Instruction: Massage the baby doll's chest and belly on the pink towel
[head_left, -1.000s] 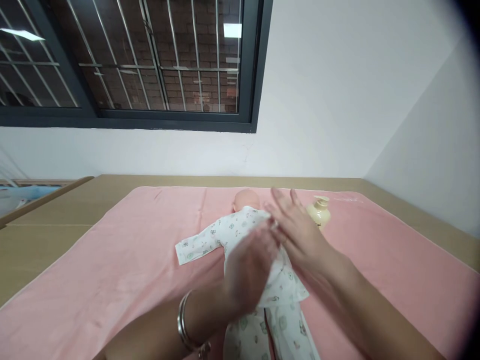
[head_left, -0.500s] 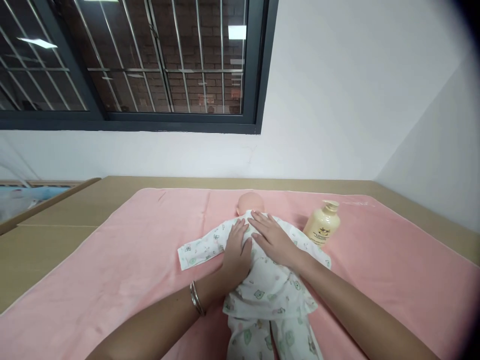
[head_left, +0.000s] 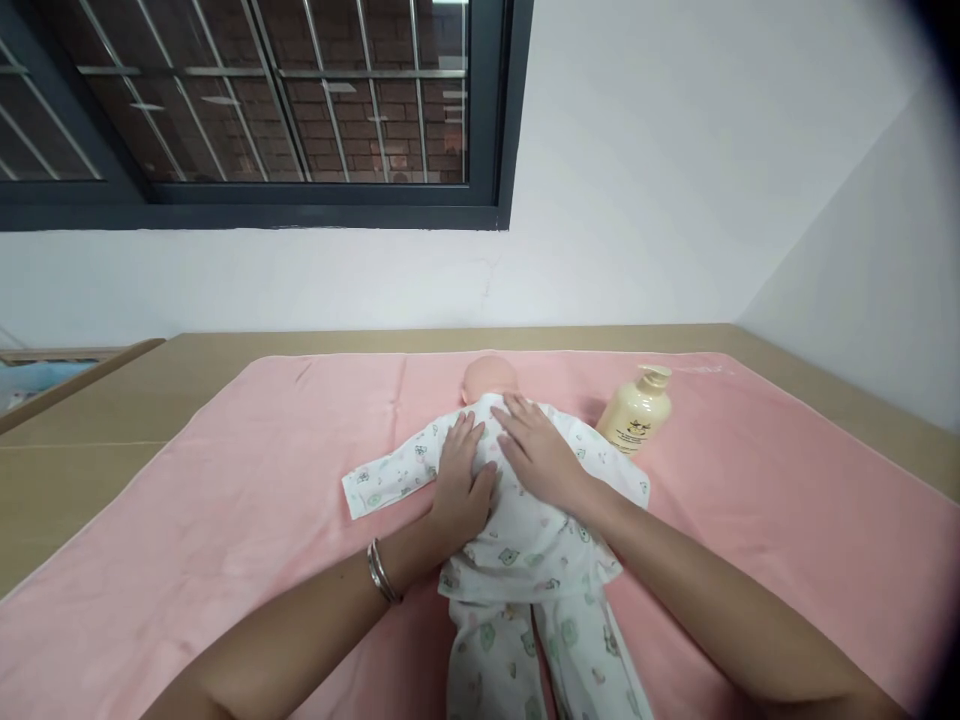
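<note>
A baby doll (head_left: 489, 378) lies on a pink sheet, its bare head toward the wall. It wears a white printed top (head_left: 517, 550) with long sleeves and matching trousers (head_left: 499, 650). My left hand (head_left: 463, 485) rests flat on the left side of the doll's upper body, fingers stretched out. Across the upper middle and right of the top lies my right hand (head_left: 541, 452), its fingers also extended. Both palms touch the cloth and neither grips it. The doll's face is hidden. A silver bangle (head_left: 381, 572) circles my left wrist.
Right of the doll's shoulder, a pale yellow pump bottle (head_left: 637, 410) leans at a tilt. The pink sheet (head_left: 247, 500) covers most of a wooden table (head_left: 97, 450). Behind stands a white wall (head_left: 637, 180) with a dark-framed, barred window (head_left: 315, 205).
The view has tipped down slightly, so everything sits higher and a little left in the picture. Both hands stay on the doll's back, with hardly any shift against the cloth.
</note>
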